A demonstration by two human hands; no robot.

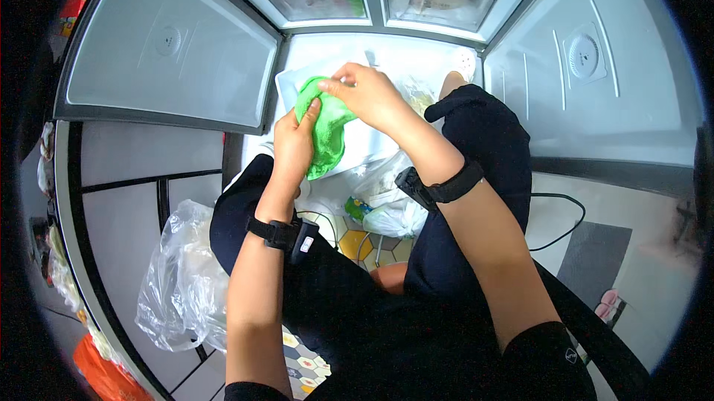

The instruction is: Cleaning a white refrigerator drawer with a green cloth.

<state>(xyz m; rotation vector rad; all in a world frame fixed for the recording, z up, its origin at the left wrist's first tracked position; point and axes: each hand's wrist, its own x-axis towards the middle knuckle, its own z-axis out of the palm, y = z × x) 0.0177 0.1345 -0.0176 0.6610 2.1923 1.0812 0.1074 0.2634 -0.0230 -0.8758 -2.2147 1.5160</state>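
A bright green cloth [328, 139], fuzzy and folded over, is held up in front of me. My left hand [294, 140] grips its left side, the thumb lying on top. The fingers of my right hand [365, 91] are at the cloth's upper edge, with thumb and forefinger close together; whether they pinch the fabric is hard to see. Beneath the cloth is a white plastic bin [285, 89], mostly covered by my hands. Clear plastic bags [396, 217] with contents lie below, between my legs.
Open refrigerator doors stand left [173, 83] and right [591, 77]. Clear drawers [440, 2] with packed food are at the back. A large clear plastic bag [181, 284] rests by my left leg. A black cable [583, 214] loops at the right.
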